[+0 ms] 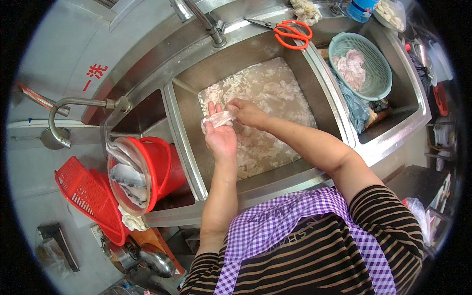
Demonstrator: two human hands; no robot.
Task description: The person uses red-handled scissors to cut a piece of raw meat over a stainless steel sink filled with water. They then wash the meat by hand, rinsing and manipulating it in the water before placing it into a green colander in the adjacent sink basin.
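Over the middle basin (324, 110) of a steel sink, a limp, pale pinkish strip of raw meat or offal (220, 118) lies across my upturned left hand (222, 142). The thumb of that hand rests against the strip, with the fingers partly bent behind it. My right hand (247, 112) pinches the strip's right end between thumb and fingers, though the fingertips are partly hidden. Below both hands stands cloudy brownish water (258, 140), with many whitish bits and soft pieces in it. A paler clump (214, 93) sits at the basin's far left corner.
Red-handled scissors (295, 35) lie on the right rear rim near a faucet (217, 37). In the right basin, a green colander (379, 73) holds pale meat (350, 70). At left, a basin of fish pieces (129, 179) tops a red bucket (167, 166), beside a red plastic basket (83, 191).
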